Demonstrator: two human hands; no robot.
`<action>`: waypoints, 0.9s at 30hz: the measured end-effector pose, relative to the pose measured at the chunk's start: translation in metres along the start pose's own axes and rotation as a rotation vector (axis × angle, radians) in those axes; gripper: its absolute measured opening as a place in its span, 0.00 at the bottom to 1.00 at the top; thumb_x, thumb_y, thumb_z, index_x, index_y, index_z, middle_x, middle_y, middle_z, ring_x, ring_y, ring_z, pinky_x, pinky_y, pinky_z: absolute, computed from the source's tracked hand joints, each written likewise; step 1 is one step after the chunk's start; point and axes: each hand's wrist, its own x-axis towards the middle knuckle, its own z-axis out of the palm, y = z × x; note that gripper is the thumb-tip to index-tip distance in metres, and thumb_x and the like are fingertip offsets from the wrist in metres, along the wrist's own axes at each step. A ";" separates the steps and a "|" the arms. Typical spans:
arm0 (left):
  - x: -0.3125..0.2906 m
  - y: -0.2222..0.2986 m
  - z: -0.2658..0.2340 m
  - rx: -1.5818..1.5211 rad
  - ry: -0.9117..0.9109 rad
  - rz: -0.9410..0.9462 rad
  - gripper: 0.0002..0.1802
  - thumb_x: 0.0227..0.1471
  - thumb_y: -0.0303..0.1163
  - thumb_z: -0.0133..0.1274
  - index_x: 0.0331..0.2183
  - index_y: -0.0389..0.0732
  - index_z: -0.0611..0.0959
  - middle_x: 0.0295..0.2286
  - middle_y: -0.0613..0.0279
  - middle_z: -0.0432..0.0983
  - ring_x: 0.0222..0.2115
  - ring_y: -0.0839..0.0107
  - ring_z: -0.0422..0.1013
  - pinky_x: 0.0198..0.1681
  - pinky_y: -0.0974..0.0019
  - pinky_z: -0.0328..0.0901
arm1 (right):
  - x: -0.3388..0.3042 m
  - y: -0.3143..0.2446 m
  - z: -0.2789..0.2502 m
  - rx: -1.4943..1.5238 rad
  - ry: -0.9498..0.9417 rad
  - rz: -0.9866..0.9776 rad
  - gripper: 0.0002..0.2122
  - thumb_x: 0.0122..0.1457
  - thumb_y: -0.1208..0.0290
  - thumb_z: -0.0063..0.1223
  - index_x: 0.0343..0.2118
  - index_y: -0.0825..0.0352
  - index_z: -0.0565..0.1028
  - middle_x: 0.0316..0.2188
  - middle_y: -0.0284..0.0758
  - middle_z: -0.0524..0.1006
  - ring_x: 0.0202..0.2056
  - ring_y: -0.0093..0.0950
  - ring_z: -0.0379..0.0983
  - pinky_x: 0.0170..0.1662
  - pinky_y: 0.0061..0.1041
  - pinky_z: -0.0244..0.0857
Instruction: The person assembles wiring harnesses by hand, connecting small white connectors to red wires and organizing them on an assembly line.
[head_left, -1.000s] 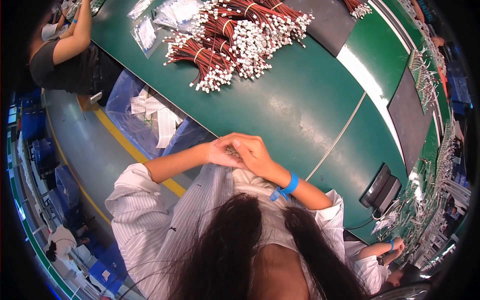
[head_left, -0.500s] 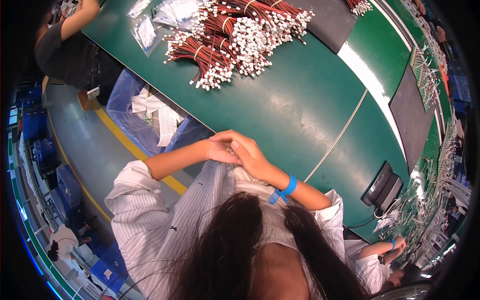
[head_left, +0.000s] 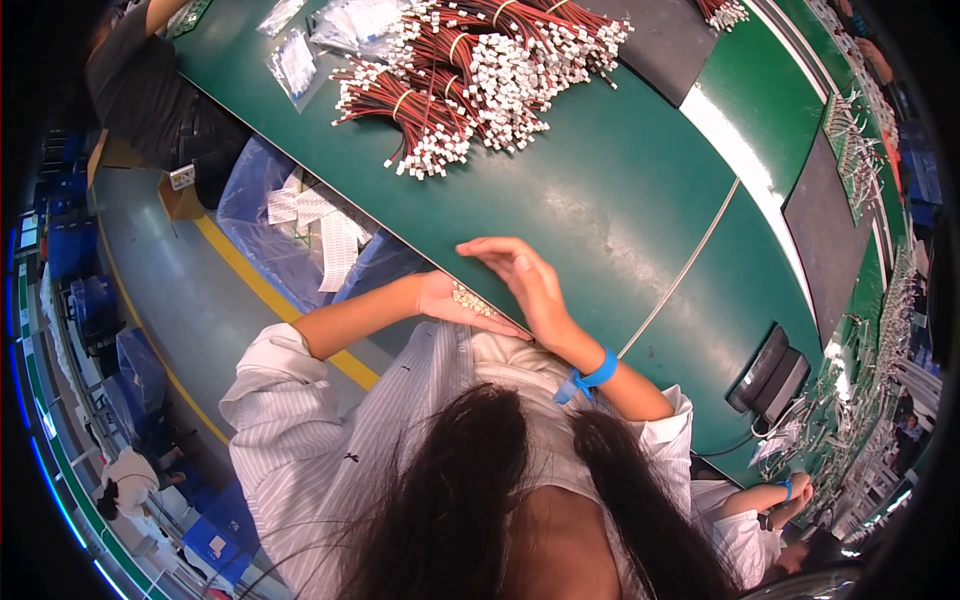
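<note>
Our left hand [head_left: 440, 298] lies flat and open at the edge of the green surface [head_left: 600, 200], with little white pieces [head_left: 472, 298] in its palm. Our right hand [head_left: 525, 280] is spread just above. We should keep the palm level. Farther up, clear bags [head_left: 295, 60] hold white parts beside red wire bundles [head_left: 470, 70].

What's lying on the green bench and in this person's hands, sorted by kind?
Heap of red-and-black wire bundles with white plugs: 1
Clear plastic bags: about 3
Black device: 1
Thin white cable: 1
Palmful of small pale parts in the left hand, the right hand beside it: 1
Total: about 7
</note>
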 end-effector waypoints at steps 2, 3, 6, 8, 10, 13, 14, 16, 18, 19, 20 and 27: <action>0.001 0.002 0.005 -0.173 -0.026 -0.095 0.33 0.52 0.47 0.36 0.50 0.29 0.58 0.50 0.40 0.53 0.52 0.45 0.50 0.57 0.53 0.44 | 0.000 -0.004 -0.009 0.015 0.043 0.002 0.23 0.60 0.56 0.28 0.41 0.76 0.63 0.43 0.47 0.66 0.49 0.35 0.61 0.55 0.32 0.49; -0.001 0.003 0.009 -0.223 0.036 -0.090 0.35 0.52 0.48 0.34 0.51 0.27 0.55 0.50 0.36 0.51 0.52 0.40 0.47 0.58 0.53 0.43 | -0.002 -0.005 -0.012 0.016 0.052 0.010 0.23 0.60 0.56 0.28 0.41 0.76 0.63 0.43 0.47 0.66 0.49 0.35 0.61 0.55 0.33 0.49; -0.004 0.002 0.009 -0.263 0.041 -0.088 0.35 0.51 0.43 0.37 0.49 0.21 0.54 0.50 0.30 0.47 0.53 0.44 0.46 0.58 0.54 0.44 | -0.006 -0.010 -0.016 -0.006 0.055 0.028 0.23 0.60 0.56 0.28 0.41 0.76 0.63 0.43 0.47 0.66 0.49 0.35 0.61 0.55 0.32 0.50; -0.009 -0.001 0.001 -0.206 0.000 -0.081 0.34 0.51 0.42 0.37 0.49 0.20 0.54 0.50 0.30 0.46 0.54 0.45 0.45 0.58 0.55 0.43 | -0.007 -0.010 -0.016 -0.010 0.046 0.031 0.23 0.60 0.56 0.28 0.41 0.76 0.63 0.43 0.47 0.66 0.49 0.35 0.61 0.55 0.32 0.50; -0.019 -0.003 -0.008 -0.146 -0.035 -0.069 0.34 0.51 0.40 0.38 0.49 0.20 0.53 0.51 0.29 0.45 0.54 0.45 0.45 0.58 0.56 0.43 | -0.007 -0.009 -0.016 -0.009 0.032 0.030 0.23 0.60 0.56 0.28 0.41 0.76 0.63 0.43 0.47 0.66 0.49 0.35 0.61 0.55 0.32 0.50; -0.041 -0.007 -0.015 -0.141 -0.075 0.030 0.32 0.51 0.36 0.36 0.49 0.18 0.52 0.51 0.29 0.45 0.54 0.45 0.45 0.59 0.57 0.41 | -0.007 -0.008 -0.016 -0.032 0.029 0.043 0.22 0.60 0.56 0.28 0.41 0.76 0.63 0.42 0.46 0.66 0.49 0.35 0.61 0.55 0.33 0.50; -0.051 -0.010 -0.017 -0.168 -0.012 0.130 0.31 0.50 0.33 0.36 0.48 0.16 0.52 0.51 0.29 0.45 0.54 0.44 0.44 0.59 0.57 0.40 | -0.007 -0.006 -0.016 -0.030 0.038 0.048 0.22 0.60 0.56 0.28 0.41 0.76 0.63 0.42 0.46 0.66 0.49 0.35 0.61 0.55 0.33 0.50; -0.070 -0.014 -0.020 -0.187 0.054 0.230 0.30 0.50 0.31 0.35 0.47 0.15 0.52 0.50 0.29 0.46 0.54 0.44 0.44 0.59 0.56 0.39 | -0.006 -0.007 -0.016 -0.027 0.043 0.045 0.22 0.60 0.56 0.28 0.40 0.76 0.64 0.42 0.46 0.66 0.48 0.36 0.62 0.54 0.33 0.51; -0.093 -0.017 -0.029 -0.354 -0.042 0.498 0.31 0.48 0.30 0.37 0.47 0.15 0.52 0.50 0.28 0.46 0.54 0.42 0.43 0.58 0.55 0.40 | -0.005 -0.010 -0.016 -0.042 0.036 0.050 0.22 0.60 0.56 0.29 0.40 0.76 0.64 0.41 0.46 0.67 0.48 0.36 0.62 0.54 0.34 0.52; -0.106 -0.016 -0.033 -0.315 0.099 0.656 0.31 0.47 0.29 0.38 0.48 0.16 0.52 0.50 0.29 0.46 0.53 0.40 0.42 0.58 0.54 0.40 | -0.004 -0.010 -0.016 -0.041 0.026 0.052 0.22 0.60 0.56 0.29 0.40 0.76 0.64 0.41 0.46 0.67 0.48 0.36 0.62 0.54 0.34 0.52; -0.116 -0.011 -0.035 -0.384 0.004 0.771 0.30 0.46 0.27 0.37 0.48 0.18 0.52 0.50 0.31 0.48 0.53 0.41 0.44 0.58 0.53 0.41 | -0.003 -0.009 -0.017 -0.045 0.022 0.049 0.22 0.60 0.58 0.27 0.40 0.77 0.64 0.41 0.46 0.67 0.48 0.35 0.62 0.54 0.33 0.52; -0.163 0.067 -0.123 -0.726 0.618 1.526 0.31 0.52 0.40 0.27 0.50 0.25 0.55 0.51 0.39 0.50 0.55 0.49 0.45 0.57 0.49 0.42 | 0.000 -0.008 -0.016 -0.061 0.026 0.050 0.22 0.60 0.57 0.29 0.39 0.76 0.64 0.41 0.46 0.67 0.46 0.36 0.64 0.53 0.34 0.54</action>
